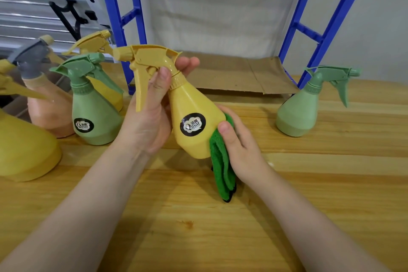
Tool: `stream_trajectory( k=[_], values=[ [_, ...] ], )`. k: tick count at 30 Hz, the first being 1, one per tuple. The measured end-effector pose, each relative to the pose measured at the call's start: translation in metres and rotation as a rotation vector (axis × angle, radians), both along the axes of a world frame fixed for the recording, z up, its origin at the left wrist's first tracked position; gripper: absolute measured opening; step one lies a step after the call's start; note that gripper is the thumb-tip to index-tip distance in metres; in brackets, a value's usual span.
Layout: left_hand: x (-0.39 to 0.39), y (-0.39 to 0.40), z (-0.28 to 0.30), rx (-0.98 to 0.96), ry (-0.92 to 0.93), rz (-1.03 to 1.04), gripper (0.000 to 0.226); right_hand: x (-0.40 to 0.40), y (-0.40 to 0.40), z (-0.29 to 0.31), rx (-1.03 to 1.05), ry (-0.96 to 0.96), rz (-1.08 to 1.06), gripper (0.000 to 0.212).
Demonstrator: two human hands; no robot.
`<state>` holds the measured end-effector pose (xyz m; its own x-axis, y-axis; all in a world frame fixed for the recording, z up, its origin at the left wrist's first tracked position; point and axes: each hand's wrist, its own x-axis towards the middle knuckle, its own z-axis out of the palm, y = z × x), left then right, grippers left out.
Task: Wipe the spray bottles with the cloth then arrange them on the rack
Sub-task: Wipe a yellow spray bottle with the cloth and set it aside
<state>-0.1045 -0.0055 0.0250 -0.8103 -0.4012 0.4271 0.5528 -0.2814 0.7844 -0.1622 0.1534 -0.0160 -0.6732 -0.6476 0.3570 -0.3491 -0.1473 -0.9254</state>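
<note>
Hands meet over the middle of the wooden desk, both busy with one yellow spray bottle. The left hand grips it at the neck just under the trigger head, thumb across the front and fingers curled round behind, so the bottle hangs tilted above the desk with its nozzle pointing left and its base down toward the right. A round black label faces the camera. The right hand holds a folded green cloth against the bottle's lower right side, thumb pressed on top of the cloth, the other fingers wrapped round behind it (they are mostly hidden); the loose end of the cloth dangles down toward the desk.

Along the left edge of the desk stands a cluster of other bottles: a green spray bottle with the same black label, a peach bottle with a grey head behind it, another yellow one further back, and a large yellow bottle cut off by the frame's left side. Near the right edge a second green bottle stands alone, upright, nozzle to the right.

At the far edge stands the blue rack, its lowest shelf lined with brown cardboard.
</note>
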Motion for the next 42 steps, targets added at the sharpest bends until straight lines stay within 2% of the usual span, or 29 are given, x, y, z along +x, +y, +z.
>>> stream_trajectory(
  k=[3, 7, 10, 17, 20, 22, 23, 27, 30, 35, 40, 42],
  values=[
    [0.000, 0.002, -0.002, -0.060, -0.032, -0.029, 0.034, -0.001, 0.000, 0.000, -0.003, 0.018, 0.009, 0.065],
    [0.002, 0.014, -0.011, -0.208, -0.142, -0.143, 0.041, -0.002, 0.001, 0.001, 0.011, 0.044, 0.037, 0.044],
    [0.003, 0.020, -0.015, -0.311, -0.206, -0.197, 0.038, -0.003, 0.003, 0.003, 0.025, 0.042, 0.087, 0.041],
    [0.005, 0.017, -0.014, -0.270, -0.236, -0.177, 0.032, 0.004, -0.004, 0.002, -0.047, 0.007, 0.016, 0.028],
    [0.001, 0.022, -0.014, -0.233, -0.274, -0.122, 0.028, 0.001, -0.001, 0.009, -0.064, -0.096, -0.007, 0.022],
    [-0.002, 0.028, -0.016, -0.185, -0.290, -0.096, 0.035, -0.001, 0.001, 0.012, -0.056, -0.124, -0.078, 0.025],
    [-0.003, 0.030, -0.016, -0.171, -0.299, -0.081, 0.036, -0.002, 0.001, 0.012, -0.030, -0.068, -0.147, 0.027],
    [-0.005, 0.036, -0.017, -0.123, -0.316, -0.039, 0.025, -0.005, 0.002, 0.009, 0.206, 0.371, -0.433, 0.032],
    [-0.005, 0.042, -0.017, 0.041, -0.311, -0.016, 0.023, -0.001, 0.001, 0.008, 0.253, 0.482, -0.506, 0.038],
    [-0.006, 0.045, -0.020, 0.119, -0.313, 0.005, 0.017, 0.000, -0.001, 0.006, 0.271, 0.501, -0.480, 0.045],
    [-0.005, 0.036, -0.016, 0.079, -0.318, 0.071, 0.022, 0.000, 0.004, 0.007, 0.319, 0.424, -0.208, 0.075],
    [-0.005, 0.032, -0.016, 0.090, -0.331, 0.084, 0.025, -0.001, 0.006, 0.007, 0.346, 0.391, -0.174, 0.082]
  ],
)
